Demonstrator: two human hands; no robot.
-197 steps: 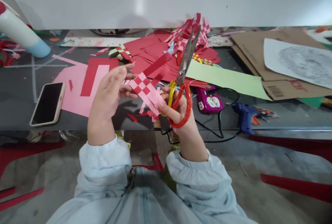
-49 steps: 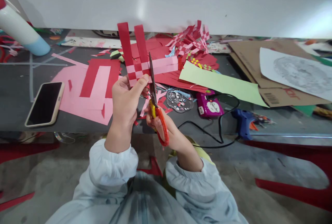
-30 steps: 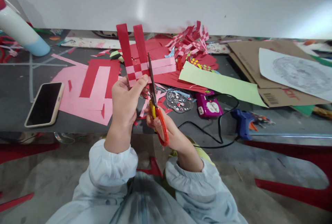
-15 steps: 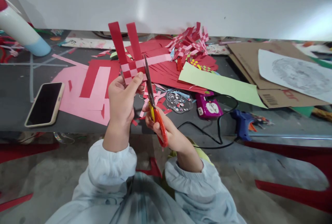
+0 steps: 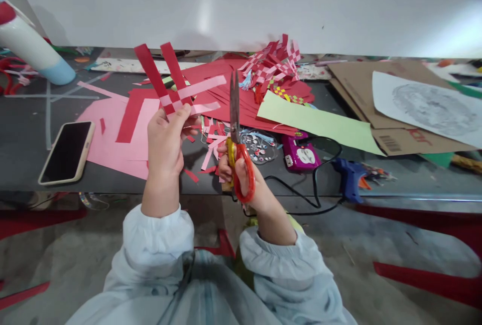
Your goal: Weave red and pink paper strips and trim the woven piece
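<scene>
Thumb and fingers of my left hand [image 5: 165, 139] pinch a woven piece of red and pink paper strips [image 5: 173, 98]. Two red strips stick up from its checked corner, and two pink ones reach out to the right. My right hand [image 5: 244, 172] grips scissors [image 5: 235, 114] by their red and yellow handles, with the thumb in the red loop. The blades point up and away, nearly closed, apart from the paper to their left. Pink and red paper scraps [image 5: 213, 149] lie on the table below, between my hands.
A phone [image 5: 67, 153] lies on the left beside pink paper sheets [image 5: 113, 154]. Red sheets [image 5: 214, 89] and a woven strip pile [image 5: 274, 64] sit behind. Rightward are green paper [image 5: 316, 121], a purple box [image 5: 300, 153], a corded blue glue gun [image 5: 350, 179] and cardboard [image 5: 350, 84].
The scissors have come away from the woven paper and now stand upright to its right. My left hand has moved left with the piece, which has tilted leftward; a second pink strip now shows loose.
</scene>
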